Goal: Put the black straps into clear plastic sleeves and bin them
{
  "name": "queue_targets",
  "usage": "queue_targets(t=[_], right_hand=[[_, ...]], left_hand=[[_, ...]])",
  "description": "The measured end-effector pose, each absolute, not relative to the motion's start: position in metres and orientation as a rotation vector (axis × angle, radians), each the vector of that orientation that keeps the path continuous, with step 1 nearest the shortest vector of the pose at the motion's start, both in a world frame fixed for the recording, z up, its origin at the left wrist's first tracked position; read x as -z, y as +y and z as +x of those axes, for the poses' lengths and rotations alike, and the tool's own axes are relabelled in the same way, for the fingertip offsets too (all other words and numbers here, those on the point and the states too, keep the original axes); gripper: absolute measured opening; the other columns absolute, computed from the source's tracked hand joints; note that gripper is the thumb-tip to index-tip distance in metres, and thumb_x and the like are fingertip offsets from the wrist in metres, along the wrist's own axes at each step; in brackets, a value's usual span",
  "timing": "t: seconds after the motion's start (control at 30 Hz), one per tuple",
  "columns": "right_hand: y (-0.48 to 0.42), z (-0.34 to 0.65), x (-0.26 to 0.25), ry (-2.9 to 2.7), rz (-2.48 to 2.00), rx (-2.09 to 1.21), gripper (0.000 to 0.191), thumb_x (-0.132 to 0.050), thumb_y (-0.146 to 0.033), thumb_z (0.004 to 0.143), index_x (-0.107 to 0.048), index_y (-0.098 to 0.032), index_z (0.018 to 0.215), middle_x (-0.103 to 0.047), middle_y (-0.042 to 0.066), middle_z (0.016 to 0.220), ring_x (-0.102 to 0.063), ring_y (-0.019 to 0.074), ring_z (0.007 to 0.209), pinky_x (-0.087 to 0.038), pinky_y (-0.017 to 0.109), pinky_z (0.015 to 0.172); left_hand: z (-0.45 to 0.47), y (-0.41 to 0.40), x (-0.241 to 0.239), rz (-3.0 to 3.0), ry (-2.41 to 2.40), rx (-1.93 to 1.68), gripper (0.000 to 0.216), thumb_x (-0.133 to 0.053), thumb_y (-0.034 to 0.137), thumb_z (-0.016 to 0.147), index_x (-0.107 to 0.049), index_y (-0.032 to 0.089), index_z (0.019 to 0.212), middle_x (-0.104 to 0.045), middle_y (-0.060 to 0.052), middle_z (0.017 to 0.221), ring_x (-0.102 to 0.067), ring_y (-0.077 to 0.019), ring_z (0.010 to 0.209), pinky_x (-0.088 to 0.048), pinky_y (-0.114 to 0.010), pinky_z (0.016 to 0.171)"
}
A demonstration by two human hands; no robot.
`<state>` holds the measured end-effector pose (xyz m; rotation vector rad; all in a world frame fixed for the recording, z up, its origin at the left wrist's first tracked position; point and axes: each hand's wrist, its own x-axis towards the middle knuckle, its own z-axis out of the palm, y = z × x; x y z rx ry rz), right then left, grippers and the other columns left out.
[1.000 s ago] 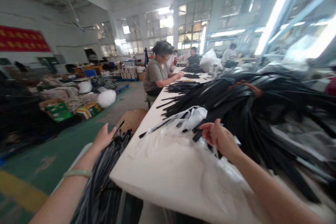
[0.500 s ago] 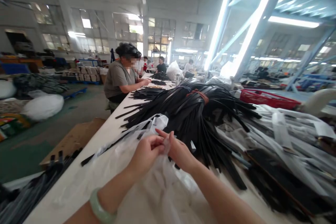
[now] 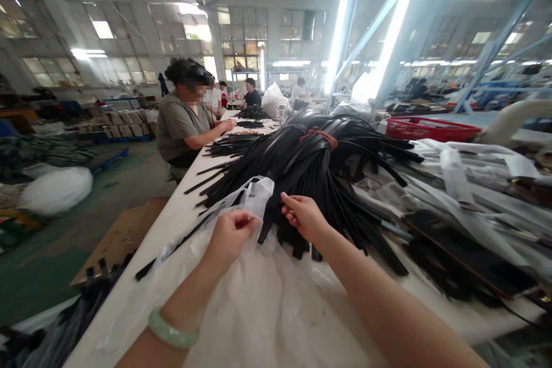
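My left hand [image 3: 233, 236], below a green bangle [image 3: 173, 330] on the wrist, pinches the edge of a thin see-through plastic sheet [image 3: 259, 192]. The sheet spreads over the white table [image 3: 254, 339] and under both forearms. To its right, my right hand [image 3: 305, 215] is closed, thumb against the forefinger, in front of the black strips. Whatever it may hold is too small to make out. A big bundle of flat black strips [image 3: 284, 164] lies just beyond both hands, bound with a reddish-brown tie [image 3: 319, 137].
At the table's left edge a co-worker [image 3: 183, 121] sits handling small things. White wrapped strips [image 3: 457, 175] and a dark flat piece [image 3: 470, 250] lie on the right, with a red basket [image 3: 431, 128] behind. More dark strips [image 3: 56, 322] are at the lower left, near cardboard [image 3: 118, 236].
My hands were together at the plastic; now they are apart, the right one moved up and to the right. The left hand still pinches the plastic. The camera view has shifted slightly.
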<state>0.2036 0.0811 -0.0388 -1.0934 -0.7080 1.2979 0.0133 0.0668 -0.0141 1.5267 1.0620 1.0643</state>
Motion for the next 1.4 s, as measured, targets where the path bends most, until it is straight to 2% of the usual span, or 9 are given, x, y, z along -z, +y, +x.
queue_targets(t=[0.1,0.23,0.4,0.6,0.8,0.9,1.1,1.27,1.4], right_hand=[[0.078,0.208,0.033,-0.71,-1.003,-1.369,0.024,-0.065,-0.023,0.075,-0.048,-0.017,0.058,-0.048,-0.005,0.045,-0.033,0.0009,0.031,-0.022,0.01,0.028],[0.055,0.221,0.022,-0.852,-0.836,-1.584,0.022,-0.06,-0.029,0.062,-0.044,-0.02,0.051,-0.037,-0.007,0.034,-0.024,0.0031,0.025,-0.018,0.016,0.026],[0.04,0.22,0.02,-1.25,-0.695,-1.733,0.013,-0.065,-0.026,0.061,-0.056,-0.016,0.059,-0.049,-0.002,0.039,-0.034,0.0067,0.028,-0.014,0.018,0.028],[0.052,0.208,0.023,-0.975,-0.81,-1.129,0.028,-0.07,-0.023,0.071,-0.05,-0.017,0.053,-0.052,-0.003,0.044,-0.043,0.0052,0.038,-0.028,0.016,0.036],[0.043,0.203,0.009,-0.919,-0.75,-1.039,0.022,-0.067,-0.037,0.079,-0.054,-0.019,0.082,-0.069,0.001,0.07,-0.062,0.0109,0.048,-0.047,0.018,0.04],[0.04,0.2,0.007,-0.97,-0.81,-0.929,0.027,-0.064,-0.043,0.082,-0.05,-0.02,0.088,-0.068,0.0,0.069,-0.067,0.0139,0.051,-0.054,0.021,0.045],[0.045,0.197,0.014,-1.025,-0.905,-0.856,0.029,-0.06,-0.046,0.085,-0.045,-0.021,0.089,-0.065,-0.003,0.065,-0.071,0.0168,0.055,-0.057,0.023,0.047],[0.043,0.195,0.013,-1.032,-0.911,-0.885,0.027,-0.059,-0.045,0.085,-0.045,-0.022,0.087,-0.063,-0.005,0.063,-0.07,0.0172,0.054,-0.058,0.025,0.047],[0.039,0.195,0.008,-1.028,-0.894,-0.882,0.029,-0.063,-0.045,0.082,-0.046,-0.021,0.084,-0.066,-0.003,0.062,-0.07,0.0171,0.054,-0.058,0.024,0.047]], left_hand=[[0.016,0.064,0.017,1.507,1.025,-1.047,0.025,-0.072,0.038,0.068,-0.068,0.013,0.063,-0.054,0.003,0.053,-0.044,-0.0103,0.053,-0.033,-0.023,0.054],[0.017,0.065,0.02,1.468,0.969,-1.076,0.023,-0.073,0.035,0.067,-0.07,0.013,0.067,-0.064,-0.001,0.064,-0.054,-0.0132,0.063,-0.042,-0.025,0.065],[0.017,0.066,0.021,1.363,0.986,-1.121,0.035,-0.079,0.023,0.057,-0.066,0.013,0.088,-0.066,0.0,0.067,-0.059,-0.0137,0.065,-0.046,-0.026,0.068],[0.014,0.067,0.024,1.432,0.978,-1.066,0.04,-0.075,0.016,0.059,-0.06,0.012,0.097,-0.052,0.008,0.057,-0.049,-0.0083,0.055,-0.039,-0.021,0.058],[0.015,0.063,0.022,1.48,0.984,-0.992,0.037,-0.077,0.018,0.054,-0.058,0.015,0.085,-0.046,0.01,0.054,-0.042,-0.0076,0.052,-0.034,-0.02,0.052],[0.016,0.06,0.019,1.511,0.996,-0.946,0.032,-0.077,0.016,0.051,-0.058,0.015,0.078,-0.045,0.009,0.053,-0.039,-0.0073,0.051,-0.029,-0.02,0.05],[0.018,0.059,0.018,1.605,1.009,-0.902,0.022,-0.066,0.034,0.072,-0.064,0.013,0.064,-0.052,0.003,0.054,-0.043,-0.0092,0.053,-0.031,-0.023,0.053],[0.018,0.062,0.022,1.566,1.015,-0.915,0.017,-0.074,0.03,0.065,-0.071,0.013,0.067,-0.067,-0.003,0.066,-0.055,-0.0136,0.064,-0.041,-0.025,0.064],[0.017,0.062,0.022,1.51,1.04,-0.946,0.015,-0.077,0.026,0.06,-0.069,0.014,0.061,-0.066,-0.002,0.061,-0.055,-0.0127,0.058,-0.04,-0.025,0.06]])
